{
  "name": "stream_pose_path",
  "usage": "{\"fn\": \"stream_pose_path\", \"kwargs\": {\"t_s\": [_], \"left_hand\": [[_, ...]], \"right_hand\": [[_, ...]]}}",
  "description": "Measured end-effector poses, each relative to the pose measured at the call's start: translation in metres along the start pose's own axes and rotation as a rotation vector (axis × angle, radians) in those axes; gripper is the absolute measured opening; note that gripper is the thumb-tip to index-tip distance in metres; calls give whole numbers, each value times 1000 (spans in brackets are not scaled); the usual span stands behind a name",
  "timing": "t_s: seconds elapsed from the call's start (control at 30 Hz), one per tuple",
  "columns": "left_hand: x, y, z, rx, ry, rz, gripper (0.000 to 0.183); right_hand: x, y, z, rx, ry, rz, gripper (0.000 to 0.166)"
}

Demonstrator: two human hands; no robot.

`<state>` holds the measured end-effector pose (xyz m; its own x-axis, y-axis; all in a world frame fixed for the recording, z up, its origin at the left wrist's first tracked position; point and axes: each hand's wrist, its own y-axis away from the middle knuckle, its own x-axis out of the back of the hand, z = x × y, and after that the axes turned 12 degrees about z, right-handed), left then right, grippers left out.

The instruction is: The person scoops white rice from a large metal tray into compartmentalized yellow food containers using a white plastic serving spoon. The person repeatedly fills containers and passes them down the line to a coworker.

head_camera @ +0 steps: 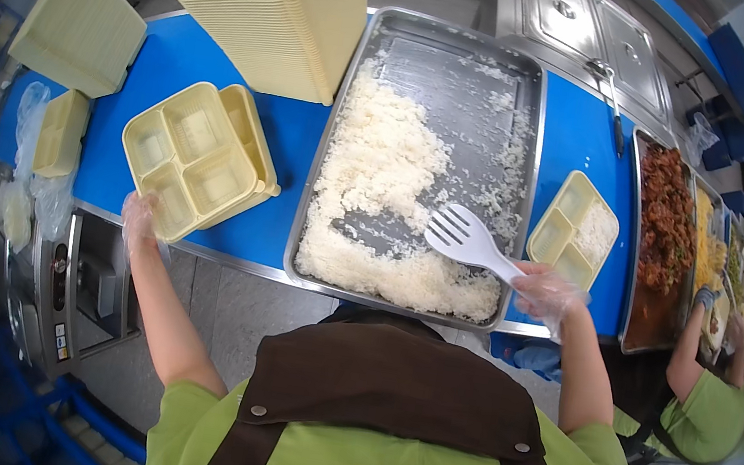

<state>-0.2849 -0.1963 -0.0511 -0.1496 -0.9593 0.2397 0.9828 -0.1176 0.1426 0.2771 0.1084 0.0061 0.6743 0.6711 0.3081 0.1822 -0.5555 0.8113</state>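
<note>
My left hand [144, 221], in a clear plastic glove, grips the near corner of a pale yellow compartment tray [192, 159]. More of the same trays lie partly hidden beneath it. My gloved right hand [546, 295] holds the handle of a white slotted plastic turner [465, 236]. The turner's head is over a large metal pan [426, 60] of cooked white rice [383, 155], which is heaped on the left and along the near edge. Right of the pan lies another compartment tray [552, 234] with rice [595, 233] in one compartment.
Tall tray stacks [287, 25] [81, 27] stand at the back left. Plastic bags [52, 203] hang at the left edge. A black-handled utensil [616, 117] lies back right. Beyond are pans of reddish-brown food [666, 219] and yellow shreds [706, 239], with co-workers' hands [708, 297] nearby.
</note>
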Motion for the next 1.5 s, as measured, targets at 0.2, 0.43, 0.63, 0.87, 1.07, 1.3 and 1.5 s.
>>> {"fn": "stream_pose_path", "kwargs": {"t_s": [0.2,0.43,0.63,0.87,1.07,1.3,1.5], "left_hand": [[-21,83,27,157,354,-90,67],[-47,141,31,290,405,-229,88],[-88,190,42,283,413,-314,93],[-179,250,58,238,543,-516,77],[-181,264,50,350,593,-536,78],[-100,224,0,226,513,-320,95],[-71,219,13,261,565,-242,95]], "right_hand": [[-96,-35,-45,134,76,49,31],[-137,-81,-13,353,-316,-17,25],[-117,-36,-28,428,-417,43,25],[-101,-10,-30,1052,327,793,21],[-73,3,-17,869,346,852,26],[-16,-10,-9,242,-44,273,27],[-65,-89,-35,225,-348,157,26]]}}
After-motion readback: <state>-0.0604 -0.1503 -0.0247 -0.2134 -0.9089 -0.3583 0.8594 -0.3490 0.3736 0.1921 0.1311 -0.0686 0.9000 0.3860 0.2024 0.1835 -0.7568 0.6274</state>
